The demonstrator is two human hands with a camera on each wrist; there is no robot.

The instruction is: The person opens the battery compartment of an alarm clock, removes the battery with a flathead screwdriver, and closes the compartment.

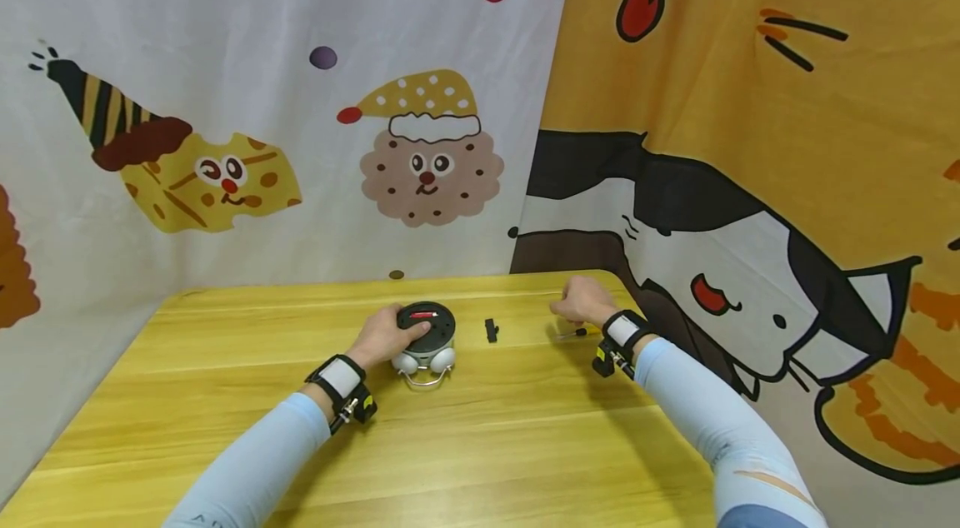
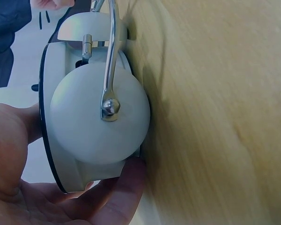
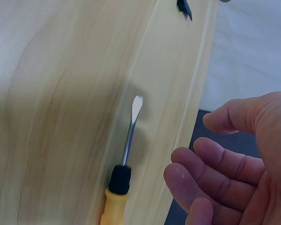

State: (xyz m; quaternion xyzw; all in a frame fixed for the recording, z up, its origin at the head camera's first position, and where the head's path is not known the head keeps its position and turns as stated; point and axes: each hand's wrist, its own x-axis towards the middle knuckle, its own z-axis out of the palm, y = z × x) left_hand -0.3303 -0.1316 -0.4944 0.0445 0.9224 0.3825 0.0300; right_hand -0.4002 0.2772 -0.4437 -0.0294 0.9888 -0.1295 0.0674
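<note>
A white twin-bell alarm clock lies on the yellow wooden table with its black back up. My left hand grips it from the left side. In the left wrist view the fingers curl under the clock body, beside one bell and the wire handle. My right hand hovers at the table's far right with its fingers loosely curled, holding nothing. A flat-blade screwdriver with a yellow and black handle lies on the table just beside it.
A small black part lies on the table between the clock and the right hand, and shows in the right wrist view. Cartoon-printed cloth hangs behind the table and along its right edge.
</note>
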